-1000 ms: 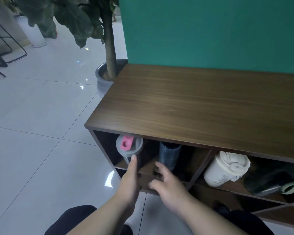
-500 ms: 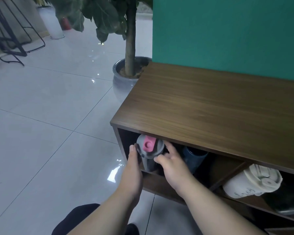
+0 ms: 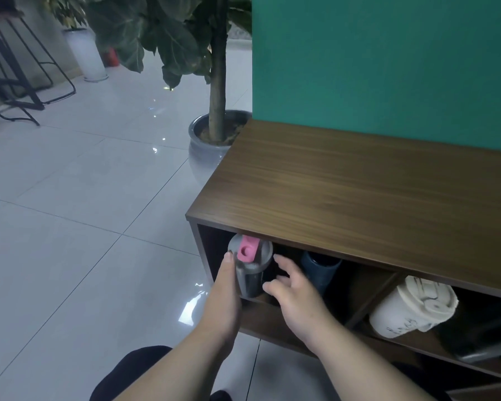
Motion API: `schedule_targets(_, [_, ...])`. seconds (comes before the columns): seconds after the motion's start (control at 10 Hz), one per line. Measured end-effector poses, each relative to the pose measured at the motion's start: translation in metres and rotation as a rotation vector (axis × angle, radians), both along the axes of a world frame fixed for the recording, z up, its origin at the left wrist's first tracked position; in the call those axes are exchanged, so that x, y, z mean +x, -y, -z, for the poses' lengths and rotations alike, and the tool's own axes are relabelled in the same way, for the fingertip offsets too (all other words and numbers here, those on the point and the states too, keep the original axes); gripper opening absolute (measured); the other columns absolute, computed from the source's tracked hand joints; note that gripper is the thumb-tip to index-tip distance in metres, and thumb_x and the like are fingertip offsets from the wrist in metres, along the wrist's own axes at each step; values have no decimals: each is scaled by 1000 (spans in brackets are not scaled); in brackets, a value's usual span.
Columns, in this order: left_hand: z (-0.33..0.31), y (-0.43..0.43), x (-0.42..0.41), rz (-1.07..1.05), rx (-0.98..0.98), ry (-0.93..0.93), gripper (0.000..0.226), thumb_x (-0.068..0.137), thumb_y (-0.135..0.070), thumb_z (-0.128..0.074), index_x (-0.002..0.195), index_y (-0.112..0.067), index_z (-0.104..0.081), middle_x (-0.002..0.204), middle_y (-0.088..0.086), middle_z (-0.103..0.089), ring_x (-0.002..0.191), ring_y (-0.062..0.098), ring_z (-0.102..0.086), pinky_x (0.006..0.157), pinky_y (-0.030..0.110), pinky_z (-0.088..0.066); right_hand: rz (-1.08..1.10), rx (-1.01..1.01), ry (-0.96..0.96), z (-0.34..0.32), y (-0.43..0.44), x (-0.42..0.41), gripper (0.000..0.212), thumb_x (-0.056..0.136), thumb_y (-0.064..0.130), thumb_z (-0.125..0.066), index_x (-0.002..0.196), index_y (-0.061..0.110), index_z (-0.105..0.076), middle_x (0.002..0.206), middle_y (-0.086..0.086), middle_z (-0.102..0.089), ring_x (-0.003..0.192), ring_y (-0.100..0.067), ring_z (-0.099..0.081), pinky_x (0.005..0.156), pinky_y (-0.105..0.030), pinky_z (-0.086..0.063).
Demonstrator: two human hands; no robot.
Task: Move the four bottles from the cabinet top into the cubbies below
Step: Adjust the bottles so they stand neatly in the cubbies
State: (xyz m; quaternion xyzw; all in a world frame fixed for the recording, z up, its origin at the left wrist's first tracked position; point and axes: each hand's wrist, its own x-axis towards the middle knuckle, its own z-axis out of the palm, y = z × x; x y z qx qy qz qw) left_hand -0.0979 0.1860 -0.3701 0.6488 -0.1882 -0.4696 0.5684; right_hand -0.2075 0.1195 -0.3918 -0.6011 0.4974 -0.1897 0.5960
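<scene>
A grey bottle with a pink lid tab stands upright at the mouth of the left cubby of the wooden cabinet. My left hand lies flat against its left side. My right hand is just right of it, fingers spread, barely off the bottle. A dark blue bottle stands deeper in the same cubby. In the right cubby a cream tumbler lies tilted, with a dark bottle beside it, partly cut off by the frame edge. The cabinet top carries nothing.
A potted tree in a grey pot stands at the cabinet's left rear corner. A green wall panel rises behind the cabinet. Black stool legs and a white vase are far left on the glossy tiled floor.
My view has swung left and closer. My right hand has let go of the grey bottle and opened; the left hand stays against its side.
</scene>
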Motion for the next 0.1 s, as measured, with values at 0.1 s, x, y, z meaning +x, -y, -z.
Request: schedule_targets(0.1, [-9, -18, -11, -12, -28, 46, 44, 106, -45, -27, 90, -40, -68, 72, -29, -75, 67, -23, -64, 72, 19, -42, -47, -31, -15, -16, -14, -21, 60, 79, 34, -64, 137, 30, -54, 132, 11, -59, 127, -7, -51, 103, -27, -38])
